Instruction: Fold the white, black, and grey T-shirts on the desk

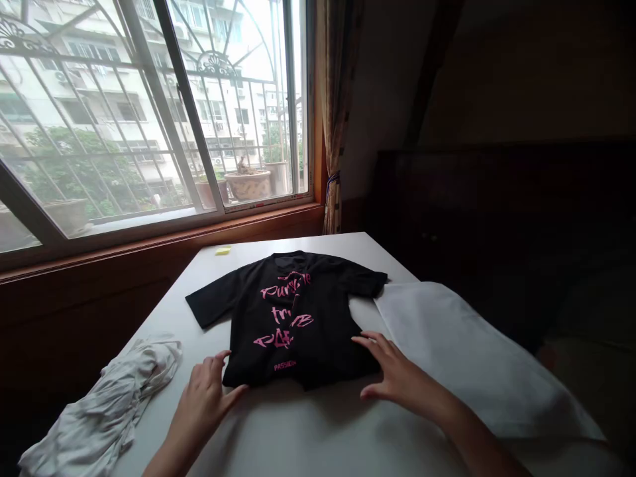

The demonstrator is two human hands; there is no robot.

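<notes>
Head view: black pink-lettered T-shirt (328, 318) is lying spread on worktop (288, 437) between and beyond the fingers (382, 348), hem (263, 381) facing them, seemingly for easy reach. Left hand (205, 389), right hand (396, 375): flanking its lower corners, fingers parted, clasping nothing. Crumpled white cloth (119, 391): lying left of the fingers.

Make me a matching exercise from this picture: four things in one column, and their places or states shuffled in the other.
Things
1. Black shirt
2. Left hand
3. Crumpled white cloth
4. Yellow slip

Places or states
A. Heaped along the left edge of the table
B. Near the table's far edge
C. Spread out, with pink lettering
D. Open, at the shirt's near edge

Pairs: 1-C, 2-D, 3-A, 4-B
</notes>
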